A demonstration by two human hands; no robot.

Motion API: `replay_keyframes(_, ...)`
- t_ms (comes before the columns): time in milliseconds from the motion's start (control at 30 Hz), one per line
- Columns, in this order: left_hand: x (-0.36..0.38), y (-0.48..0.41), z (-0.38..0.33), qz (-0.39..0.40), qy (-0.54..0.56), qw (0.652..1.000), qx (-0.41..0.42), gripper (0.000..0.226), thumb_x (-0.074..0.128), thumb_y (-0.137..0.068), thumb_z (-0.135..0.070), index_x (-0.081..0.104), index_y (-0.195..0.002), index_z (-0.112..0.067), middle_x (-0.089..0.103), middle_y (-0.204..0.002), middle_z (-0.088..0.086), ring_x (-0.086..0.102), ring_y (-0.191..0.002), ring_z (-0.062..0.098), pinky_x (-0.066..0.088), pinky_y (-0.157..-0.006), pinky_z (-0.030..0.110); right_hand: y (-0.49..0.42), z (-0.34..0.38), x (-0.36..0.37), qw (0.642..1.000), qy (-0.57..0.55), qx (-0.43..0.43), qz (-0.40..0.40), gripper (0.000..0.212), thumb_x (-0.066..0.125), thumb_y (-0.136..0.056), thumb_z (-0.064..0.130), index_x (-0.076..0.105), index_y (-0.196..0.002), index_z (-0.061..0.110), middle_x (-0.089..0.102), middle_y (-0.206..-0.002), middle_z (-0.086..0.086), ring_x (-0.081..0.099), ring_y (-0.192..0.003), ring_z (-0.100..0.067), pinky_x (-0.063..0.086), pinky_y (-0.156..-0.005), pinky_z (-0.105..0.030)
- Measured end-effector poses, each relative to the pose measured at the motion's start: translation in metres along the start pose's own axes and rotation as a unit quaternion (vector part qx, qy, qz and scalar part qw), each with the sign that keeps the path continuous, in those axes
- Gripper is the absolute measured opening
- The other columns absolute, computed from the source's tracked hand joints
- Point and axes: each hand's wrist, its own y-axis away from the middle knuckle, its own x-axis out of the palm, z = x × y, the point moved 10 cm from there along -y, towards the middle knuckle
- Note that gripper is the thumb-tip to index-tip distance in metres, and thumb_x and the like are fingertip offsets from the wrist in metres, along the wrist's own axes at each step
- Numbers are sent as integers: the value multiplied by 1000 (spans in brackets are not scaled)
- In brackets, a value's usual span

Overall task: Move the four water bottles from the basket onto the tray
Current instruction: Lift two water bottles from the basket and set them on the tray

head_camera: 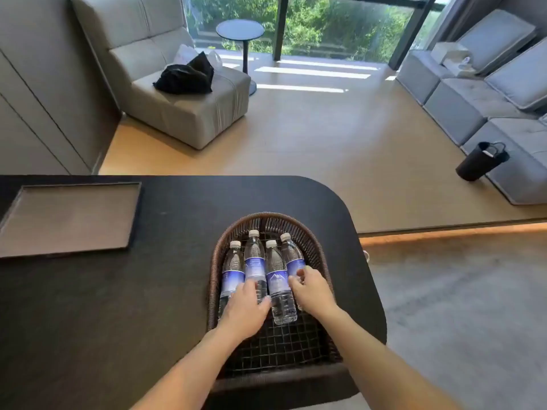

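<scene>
I see four water bottles lying side by side in the basket (268, 347), right under my hands, with their white caps pointing away from me. My left hand (244, 309) lies on top of the two left bottles, the far left bottle (232, 269) and the second bottle (254, 258); its fingers are spread flat and I cannot tell if they have closed on anything yet. My right hand (312, 291) rests on the far right bottle (291, 255), with fingers curled over it, but I cannot tell if it has a real hold. The third bottle (276, 279) lies bare between my two hands. The tray (71, 217) sits well off to the left of my left hand, farther back on the dark tabletop (165, 276), and it has nothing on it, so I think no bottle has been moved yet. Here is what could go wrong. The bottles are round and smooth and touch each other, so lifting one could make its neighbor roll. If my left hand tries to grab two at once, one could slip out and drop. The basket wall stands up all around, so a bottle lifted too low could bump the rim. The basket also sits close to the tabletop edge on the right of my right hand, so a hard tug could push it that way.
</scene>
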Motion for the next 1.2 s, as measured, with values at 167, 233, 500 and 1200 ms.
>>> replay_keyframes(167,-7,-56,-11,14,35,999,-13,66,55,-98,-39,35,-150,-3,40,-154,17,34,-145,30,25,-116,37,-47,4,6,997,-2,77,4,52,56,-92,49,57,-128,11,61,-132,-12,58,-123,-35,48,-100,-48)
replay_keyframes(233,-3,-74,-14,31,42,998,-19,77,53,-99,-41,22,-158,-2,23,-164,19,19,-154,31,16,-123,40,-59,3,9,994,-20,105,0,58,56,-89,52,56,-129,10,62,-132,-11,58,-125,-36,48,-101,-49)
replay_keyframes(500,2,-131,-11,23,60,994,-87,88,54,-93,-51,20,-158,-4,11,-168,24,8,-157,37,13,-125,51,-93,-6,22,980,-105,171,0,89,54,-70,71,51,-132,7,63,-135,-15,59,-124,-37,45,-106,-56)
replay_keyframes(1200,-20,-173,-6,53,-105,985,-126,34,75,-79,-47,66,-82,-14,75,-99,11,65,-103,36,52,-94,44,-111,-12,26,989,-23,148,16,31,68,-94,34,58,-109,9,67,-114,-13,64,-110,-35,54,-94,-56)
